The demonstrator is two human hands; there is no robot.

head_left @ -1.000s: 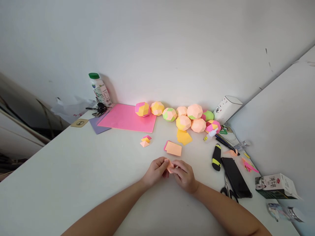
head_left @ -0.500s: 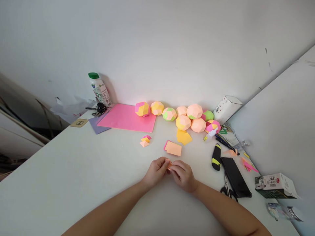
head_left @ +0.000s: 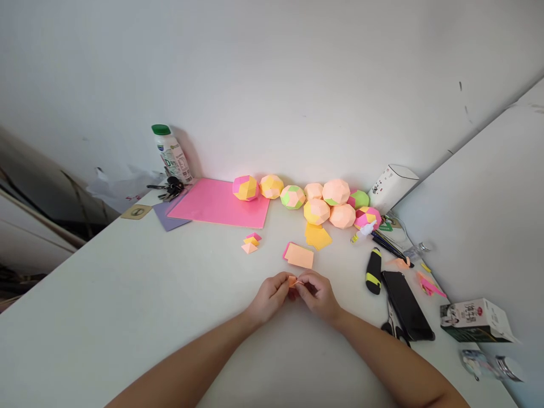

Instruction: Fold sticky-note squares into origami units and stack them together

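Between my two hands is a small piece of folded orange paper [head_left: 292,281]. My left hand [head_left: 268,296] pinches its left side between thumb and fingers. On the other side, my right hand [head_left: 317,293] grips the right edge with its fingertips. Much of the paper is hidden behind the fingers. Just beyond the hands lies a small stack of peach paper slips [head_left: 301,256] with a pink one under it. Yellow paper slips [head_left: 318,236] lie farther back. To the left, several small folded paper pieces [head_left: 251,242] in pink, yellow and peach sit overlapping.
Several faceted paper balls [head_left: 335,192] line the wall, one on a pink sheet [head_left: 212,204]. At right are a utility knife [head_left: 373,272], a phone [head_left: 408,306], scissors [head_left: 394,326] and a milk carton [head_left: 476,321]. A bottle [head_left: 173,153] and keys [head_left: 172,188] stand back left.
My right hand has turned and shifted slightly at the paper's edge, and the orange paper now shows at a different angle. The left hand keeps its pinch with little movement.
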